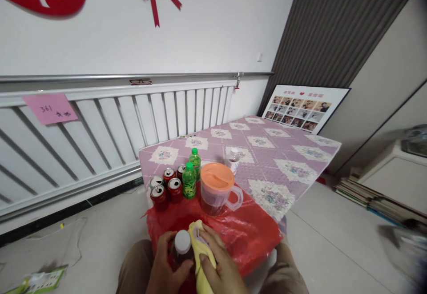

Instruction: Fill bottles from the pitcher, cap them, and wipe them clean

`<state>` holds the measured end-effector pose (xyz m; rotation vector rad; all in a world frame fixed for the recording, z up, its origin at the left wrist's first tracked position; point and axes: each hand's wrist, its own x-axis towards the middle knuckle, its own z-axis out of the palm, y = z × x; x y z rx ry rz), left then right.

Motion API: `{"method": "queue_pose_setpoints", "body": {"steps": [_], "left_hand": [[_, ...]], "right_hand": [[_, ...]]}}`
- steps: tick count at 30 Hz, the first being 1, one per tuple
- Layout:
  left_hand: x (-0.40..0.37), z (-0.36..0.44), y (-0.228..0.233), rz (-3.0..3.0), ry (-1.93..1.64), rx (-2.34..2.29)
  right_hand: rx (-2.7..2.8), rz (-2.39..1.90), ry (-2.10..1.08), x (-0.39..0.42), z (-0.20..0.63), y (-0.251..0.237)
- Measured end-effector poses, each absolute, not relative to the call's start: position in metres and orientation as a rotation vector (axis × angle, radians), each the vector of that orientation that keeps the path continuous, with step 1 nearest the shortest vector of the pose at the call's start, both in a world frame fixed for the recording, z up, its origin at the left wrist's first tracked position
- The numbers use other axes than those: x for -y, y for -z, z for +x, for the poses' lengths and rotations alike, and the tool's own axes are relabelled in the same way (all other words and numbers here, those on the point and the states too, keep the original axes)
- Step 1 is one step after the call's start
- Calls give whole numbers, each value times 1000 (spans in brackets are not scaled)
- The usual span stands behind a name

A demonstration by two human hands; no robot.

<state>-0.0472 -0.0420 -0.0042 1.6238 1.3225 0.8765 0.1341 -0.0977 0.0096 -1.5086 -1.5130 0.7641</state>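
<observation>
So the person is sitting right at the near edge of a low table (pixel 300 160), knees tucked up against it, and both hands are working close in at that edge. The left hand (pixel 168 265) is wrapping around a small bottle with a white cap (pixel 182 246), fingers curled on its side. The right hand (pixel 220 265) is pressing a yellow cloth (pixel 200 258) against the bottle, fingers bent over the fabric. Bottle and cloth are sitting over a crinkly red plastic sheet (pixel 240 231) that's draping over the table's front.

Room-wise, the far half of the table is lying mostly bare, and there's open tiled floor on both sides.

Behind the hands, a clear jug with an orange lid (pixel 218 189) is standing on the red sheet, handle pointing right. To its left, a tight cluster of red cans (pixel 167 187) and two green bottles (pixel 190 176) is crowding the left edge. A small clear bottle (pixel 234 158) is standing further back.

Tablecloth is a purple quilted-looking print with floral squares. Can and bottle labels are too small to read. A pink note (pixel 50 108) on the white radiator (pixel 133 125) is reading "361" plus some scrawl I can't make out. A photo board (pixel 302 107) is leaning against the ribbed dark wall.
</observation>
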Motion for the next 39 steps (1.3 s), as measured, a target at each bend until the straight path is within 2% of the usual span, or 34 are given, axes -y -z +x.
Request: {"method": "queue_pose_setpoints", "body": {"steps": [5,10,16,22,26,32,35,39], "left_hand": [[34,-52,-19,1648,-738,-1120],[27,-59,-32,1626,-635,-1075],[27,-60,-26,1676,-647,-1061],[27,-59,-21,1686,-623,-1074],[26,-61,-17,1696,-627,-1103],[27,-61,-15,1648,-651,-1020],[27,-60,-17,1647,-627,-1032],[28,-61,-19,1692,-619,-1090]], "right_hand": [[1593,-1466,-840,65,131,-41],[1686,-1272,-1050,27,134,-67],[1556,-1431,-1198,18,133,-32],[1416,-1518,-1130,45,127,5],[1346,-1563,-985,63,123,1],[1427,-1493,-793,73,117,-39],[1431,-1482,-815,67,117,-45],[1356,-1589,-957,57,121,-21]]}}
